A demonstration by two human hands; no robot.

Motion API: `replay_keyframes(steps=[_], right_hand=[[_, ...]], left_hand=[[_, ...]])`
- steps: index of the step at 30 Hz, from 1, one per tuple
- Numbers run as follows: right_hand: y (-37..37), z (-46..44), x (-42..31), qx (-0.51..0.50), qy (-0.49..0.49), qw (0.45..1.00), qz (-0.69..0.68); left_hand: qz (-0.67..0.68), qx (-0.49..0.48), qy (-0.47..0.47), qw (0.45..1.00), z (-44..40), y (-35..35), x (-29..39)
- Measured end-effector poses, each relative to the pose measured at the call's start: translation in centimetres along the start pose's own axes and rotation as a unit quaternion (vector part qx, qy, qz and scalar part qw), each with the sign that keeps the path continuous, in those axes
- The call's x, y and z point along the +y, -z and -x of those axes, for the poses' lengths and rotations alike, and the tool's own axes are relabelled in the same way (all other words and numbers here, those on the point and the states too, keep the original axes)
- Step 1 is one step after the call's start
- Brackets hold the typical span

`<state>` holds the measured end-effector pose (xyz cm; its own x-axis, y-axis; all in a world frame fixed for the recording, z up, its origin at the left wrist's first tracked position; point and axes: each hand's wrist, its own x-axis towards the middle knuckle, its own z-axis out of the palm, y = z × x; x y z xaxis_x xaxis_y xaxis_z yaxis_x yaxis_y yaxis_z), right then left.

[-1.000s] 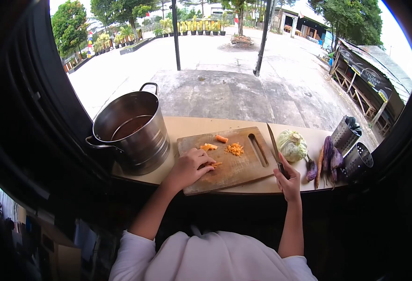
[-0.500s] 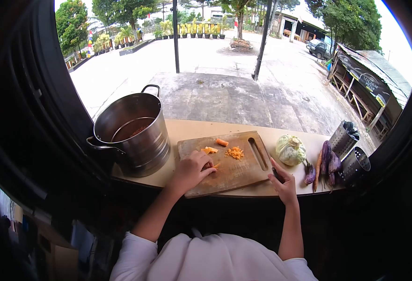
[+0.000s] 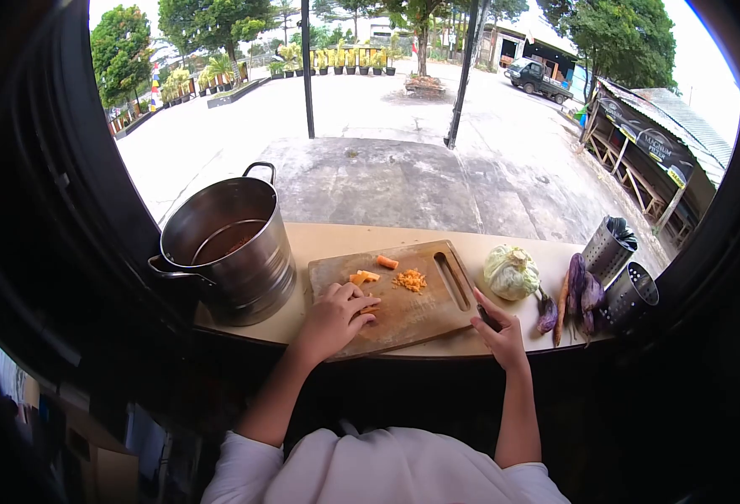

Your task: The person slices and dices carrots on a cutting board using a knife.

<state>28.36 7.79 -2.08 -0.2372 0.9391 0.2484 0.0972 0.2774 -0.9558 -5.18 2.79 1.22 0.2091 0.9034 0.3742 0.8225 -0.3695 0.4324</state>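
across the pale counter [image 3: 336, 238] lies a board [image 3: 412, 317]; carrot strips [image 3: 369, 310] sit under the left hand [image 3: 326, 322], its grip impossible to tell. light, firm, probably slick, they seem best held by curled fingertips. the right hand [image 3: 504, 340] clasps a knife handle [image 3: 487, 317].

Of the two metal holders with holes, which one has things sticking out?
The farther holder: dark things rise above its rim, while none show above the nearer holder.

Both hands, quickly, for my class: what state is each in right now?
Left hand: fingers curved over carrot pieces on the cutting board; grip cannot be told.
Right hand: closed, holding a knife's dark handle.
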Motion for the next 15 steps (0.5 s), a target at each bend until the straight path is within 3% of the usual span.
replay_keyframes(steps=[15], right_hand=[[1.0,0.4,-0.7,-0.007,-0.083,0.996,0.024]], left_hand=[[0.067,0.071,0.05,0.994,-0.3,-1.0,0.7]])
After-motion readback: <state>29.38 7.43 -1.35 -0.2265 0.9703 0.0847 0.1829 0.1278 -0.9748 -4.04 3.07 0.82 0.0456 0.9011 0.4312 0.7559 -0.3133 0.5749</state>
